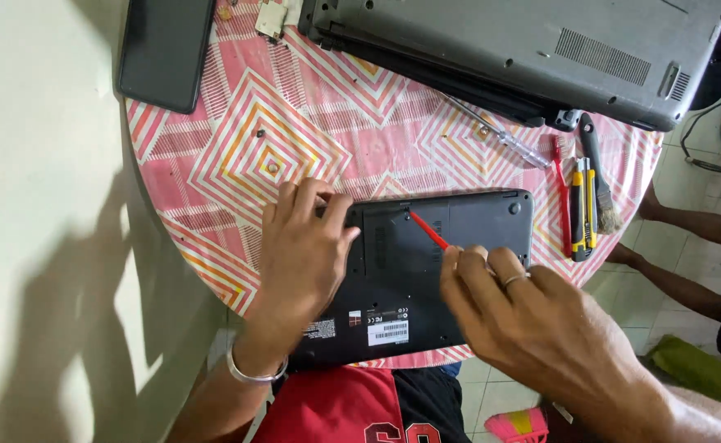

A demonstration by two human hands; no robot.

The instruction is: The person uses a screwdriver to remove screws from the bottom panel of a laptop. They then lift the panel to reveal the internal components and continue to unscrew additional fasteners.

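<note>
On round tabletop (237, 156) w/ pink-orange diamond-pattern cloth: grey laptop (533, 49), underside up, at far edge; dark tablet (166, 51) far left; clear-handled screwdriver (500, 131), red toothbrush (561, 193), yellow utility knife (582, 205), small brush (598, 176) at right. Loose screws (272, 166) on cloth near left hand. Black laptop (426, 271) lies underside up at near edge; white rectangular barcode label (388, 333) plus small marks near front. Left hand (303, 254) flat, fingers spread, pressing its left side. Right hand (524, 316) pinched closed on red tool (429, 231), tip at base panel.
</note>
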